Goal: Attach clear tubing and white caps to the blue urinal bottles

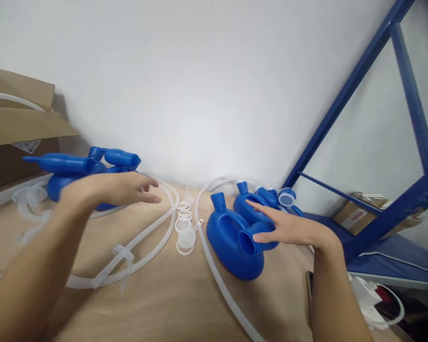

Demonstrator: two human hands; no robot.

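Note:
My right hand (287,227) is over the mouth of a blue plastic urinal bottle (231,259), its thumb across the rim and its fingers stretched out above the neck. Whether the skin touches the bottle I cannot tell. Behind it stands another blue urinal bottle (240,206). My left hand (116,189) hovers palm down with loosely bent fingers, holding nothing. It partly covers a group of blue bottles (66,164) at the left. Between my hands lies a row of translucent rings (184,214) and a round cap (187,238).
Clear tubing (153,256) loops over the wooden table (157,313), and another tube (219,280) runs toward the front edge. An open cardboard box (24,126) sits at the left. The blue metal frame (342,102) rises at the right, near a white device (367,301).

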